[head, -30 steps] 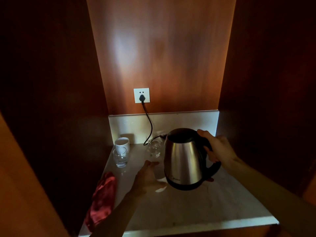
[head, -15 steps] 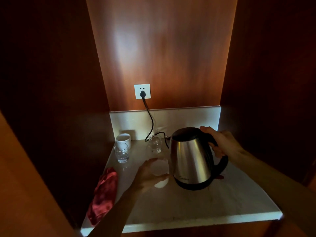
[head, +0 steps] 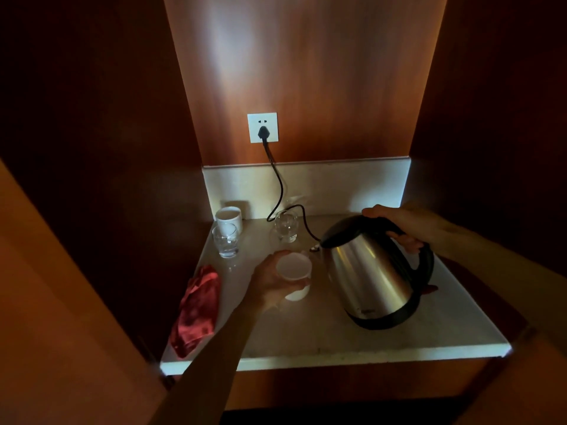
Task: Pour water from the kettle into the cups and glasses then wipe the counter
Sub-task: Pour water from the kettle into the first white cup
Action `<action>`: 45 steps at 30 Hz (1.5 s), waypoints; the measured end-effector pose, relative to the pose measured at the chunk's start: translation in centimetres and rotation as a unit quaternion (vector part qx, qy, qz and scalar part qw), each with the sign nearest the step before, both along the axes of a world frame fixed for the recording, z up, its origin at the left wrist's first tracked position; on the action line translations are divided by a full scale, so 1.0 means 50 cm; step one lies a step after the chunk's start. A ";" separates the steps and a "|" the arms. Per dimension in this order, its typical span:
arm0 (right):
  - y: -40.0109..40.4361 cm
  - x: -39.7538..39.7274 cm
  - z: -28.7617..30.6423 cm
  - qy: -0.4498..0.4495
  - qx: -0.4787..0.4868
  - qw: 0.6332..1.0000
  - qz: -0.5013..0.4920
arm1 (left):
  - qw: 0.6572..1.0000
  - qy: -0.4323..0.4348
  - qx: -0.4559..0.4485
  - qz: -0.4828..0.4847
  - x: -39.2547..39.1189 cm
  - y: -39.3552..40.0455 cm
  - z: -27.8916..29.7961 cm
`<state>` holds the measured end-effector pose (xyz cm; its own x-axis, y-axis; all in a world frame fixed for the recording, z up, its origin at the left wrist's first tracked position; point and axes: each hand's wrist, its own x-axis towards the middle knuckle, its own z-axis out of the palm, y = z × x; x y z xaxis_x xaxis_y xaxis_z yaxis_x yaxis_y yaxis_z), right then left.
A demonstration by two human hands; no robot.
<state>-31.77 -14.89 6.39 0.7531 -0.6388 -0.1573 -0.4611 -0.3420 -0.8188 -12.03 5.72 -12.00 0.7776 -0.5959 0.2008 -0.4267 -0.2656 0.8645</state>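
Now right hand point(head: 408, 223) gripping black handle of steel kettle point(head: 372, 277), tilted w/ spout toward white cup point(head: 294, 271) (no pour visible). Left hand point(head: 270, 282) wrapped round that cup, mid surface point(head: 306, 335). Second cup point(head: 228, 218) & glass point(head: 225, 240) at rear-left corner; another glass point(head: 286, 225) near back edge. Red cloth point(head: 198, 311) along left edge.

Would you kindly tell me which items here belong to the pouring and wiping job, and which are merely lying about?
Job: kettle; white cup in the left hand; second white cup; two glasses; red cloth; counter.
Lying about: wall socket; black cord.
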 end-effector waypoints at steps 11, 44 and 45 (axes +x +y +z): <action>0.015 0.037 -0.008 0.070 -0.021 0.997 0.034 | 1.000 -0.012 -0.015 -0.002 -0.005 0.004 0.000; 0.013 0.090 0.040 0.165 -0.095 0.975 0.111 | 1.000 0.000 -0.013 -0.003 -0.003 0.005 -0.005; 0.012 0.093 0.041 0.168 -0.098 0.975 0.112 | 1.000 -0.002 -0.012 -0.002 -0.003 0.005 -0.005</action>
<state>-27.14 -14.27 8.44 0.8046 -0.5063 -0.3103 -0.5870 -0.5996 -0.5439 -12.20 5.95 -12.25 0.7746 -0.5941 0.2169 -0.4305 -0.2439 0.8690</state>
